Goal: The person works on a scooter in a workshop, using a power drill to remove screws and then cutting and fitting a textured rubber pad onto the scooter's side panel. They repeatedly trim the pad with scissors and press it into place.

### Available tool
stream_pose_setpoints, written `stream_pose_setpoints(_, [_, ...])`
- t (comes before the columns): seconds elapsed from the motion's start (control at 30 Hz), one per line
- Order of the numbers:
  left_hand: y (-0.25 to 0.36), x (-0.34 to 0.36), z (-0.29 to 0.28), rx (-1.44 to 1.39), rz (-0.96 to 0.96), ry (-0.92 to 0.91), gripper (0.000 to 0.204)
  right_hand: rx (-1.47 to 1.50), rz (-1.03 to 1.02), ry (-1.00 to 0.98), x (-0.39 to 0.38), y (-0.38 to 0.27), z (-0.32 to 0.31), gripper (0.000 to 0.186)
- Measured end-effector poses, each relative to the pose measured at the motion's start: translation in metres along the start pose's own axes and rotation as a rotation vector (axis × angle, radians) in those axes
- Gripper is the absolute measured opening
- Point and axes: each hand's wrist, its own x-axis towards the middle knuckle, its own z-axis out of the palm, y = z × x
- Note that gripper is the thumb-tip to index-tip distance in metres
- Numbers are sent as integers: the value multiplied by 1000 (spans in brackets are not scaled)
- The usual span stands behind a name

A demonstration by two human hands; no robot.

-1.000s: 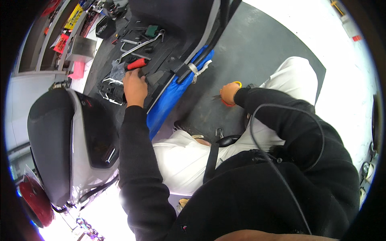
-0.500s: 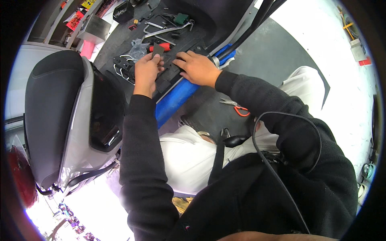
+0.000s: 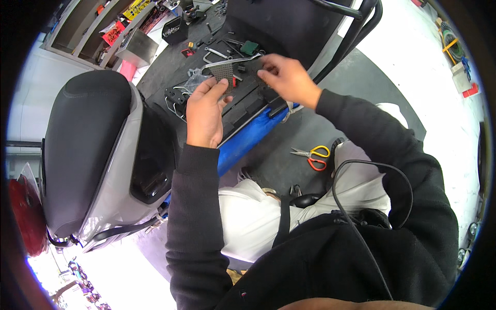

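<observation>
Textured dark pad [image 3: 223, 74] up in the left hand [image 3: 205, 106], right hand [image 3: 289, 77] raised beside it

Half a second ago the right hand lay on the edge of the scooter's footboard [image 3: 243, 109]; now it has lifted off, fingers curled narrow. A second dark patterned piece [image 3: 253, 71] shows at its fingertips, though I cannot tell whether they grip it. The left hand keeps the pad pinched between thumb and fingers, above the footboard. The scissors [image 3: 309, 154], under the right hand a second ago, lie loose on the floor mat [image 3: 268, 170], blades parted. That suggests the work has passed from scissors to pad.

Counted: two dark pieces, one pair of scissors with one yellow and one red-orange handle loop, one scooter seat [image 3: 90, 150], one blue cover [image 3: 245, 142] along the footboard's near side. Among the tools are at least two wrenches, one long [image 3: 237, 60] and one short [image 3: 217, 52], one green block [image 3: 250, 48] and one clear plastic bag [image 3: 196, 81]. Beyond stand one black parts bin [image 3: 174, 35] and one silver metal box [image 3: 138, 47]. Smaller pieces overlap too much to count.
</observation>
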Motion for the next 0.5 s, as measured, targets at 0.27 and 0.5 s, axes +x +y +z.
stream_pose_setpoints(0.27, [-2, -20, 53, -82, 19, -121, 22, 699, 262, -110, -23, -50, -63, 43])
stream_pose_setpoints(0.5, [-4, -20, 70, -29, -6, -127, 23, 736, 264, -40, -27, -37, -67, 42])
